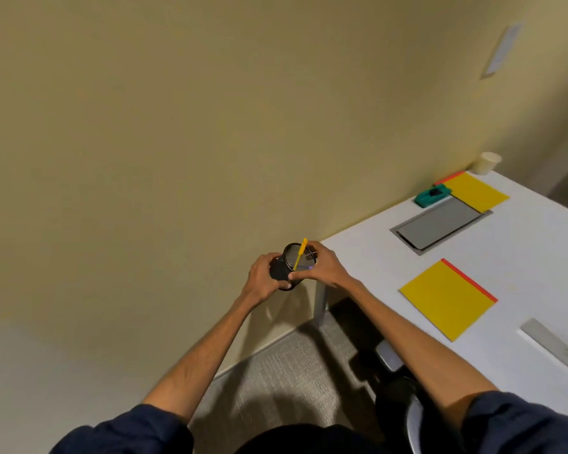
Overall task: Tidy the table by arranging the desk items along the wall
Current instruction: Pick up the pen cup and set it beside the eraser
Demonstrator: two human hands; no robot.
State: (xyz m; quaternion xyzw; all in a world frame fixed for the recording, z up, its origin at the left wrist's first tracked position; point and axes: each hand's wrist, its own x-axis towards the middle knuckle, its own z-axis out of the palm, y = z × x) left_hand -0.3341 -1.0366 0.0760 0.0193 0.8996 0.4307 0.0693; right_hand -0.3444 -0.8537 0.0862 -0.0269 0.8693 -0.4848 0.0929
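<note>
A black mesh pen holder point(284, 268) is held in the air, tilted, just left of the white table's point(522, 267) near corner and close to the wall. My left hand point(265, 279) grips its base. My right hand point(322, 265) clasps its rim side. A yellow pen point(299, 254) sticks up out of the cup, and a dark item lies inside it. On the table lie a yellow notepad with a red edge point(446, 299), a second yellow pad point(474, 191) near the wall, a teal stapler-like item point(432, 196) and a paper cup point(489, 162).
A grey cable hatch point(440, 227) is set flush into the tabletop between the two pads. A metal ruler point(554, 345) lies at the right edge. Below the table are a white table leg point(320, 303), carpet and a chair's dark base point(391, 365).
</note>
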